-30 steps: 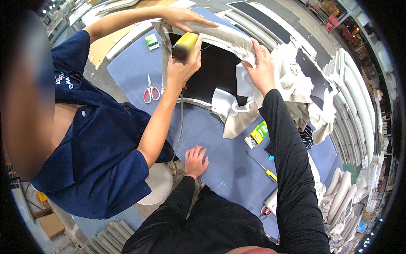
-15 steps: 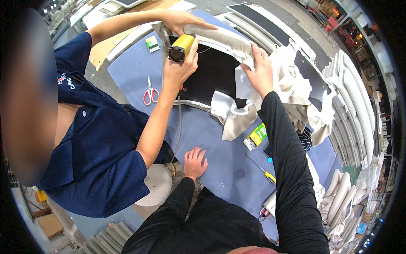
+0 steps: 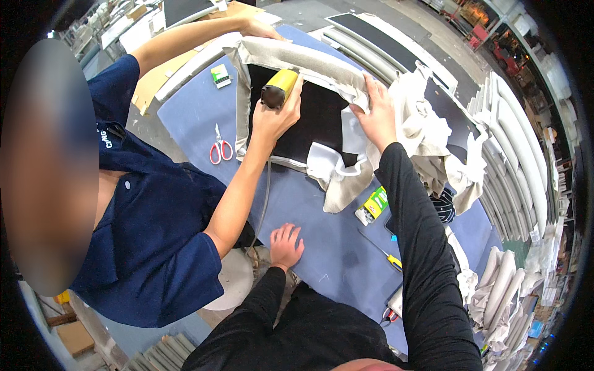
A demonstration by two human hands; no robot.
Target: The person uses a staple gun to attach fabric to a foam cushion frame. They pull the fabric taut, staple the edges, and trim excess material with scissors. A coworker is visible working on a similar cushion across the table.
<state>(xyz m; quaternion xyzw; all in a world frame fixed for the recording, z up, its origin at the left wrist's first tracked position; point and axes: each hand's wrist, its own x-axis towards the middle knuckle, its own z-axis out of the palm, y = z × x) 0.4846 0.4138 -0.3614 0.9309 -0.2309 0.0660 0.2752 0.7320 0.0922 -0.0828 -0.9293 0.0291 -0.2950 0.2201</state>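
Observation:
My left hand lies on the blue tabletop near its front edge, fingers spread, holding nothing. Reaching forward, my right hand grips the right end of an upholstered panel, its thumb on the inner side and its fingers along the outer edge. The panel has a black back and beige fabric folded round its rim. A loose fabric flap with white backing hangs from its near right corner. Over the black back, a co-worker's hand holds a yellow staple gun with a hose.
Red-handled scissors and a small green box lie left of the panel. Near my right forearm are a yellow-green box and a screwdriver. Crumpled beige fabric lies to the right, before stacked padded panels.
The co-worker's staple gun has moved right and slightly nearer over the panel. Their other hand has drawn back to the panel's far edge. My hands have barely shifted.

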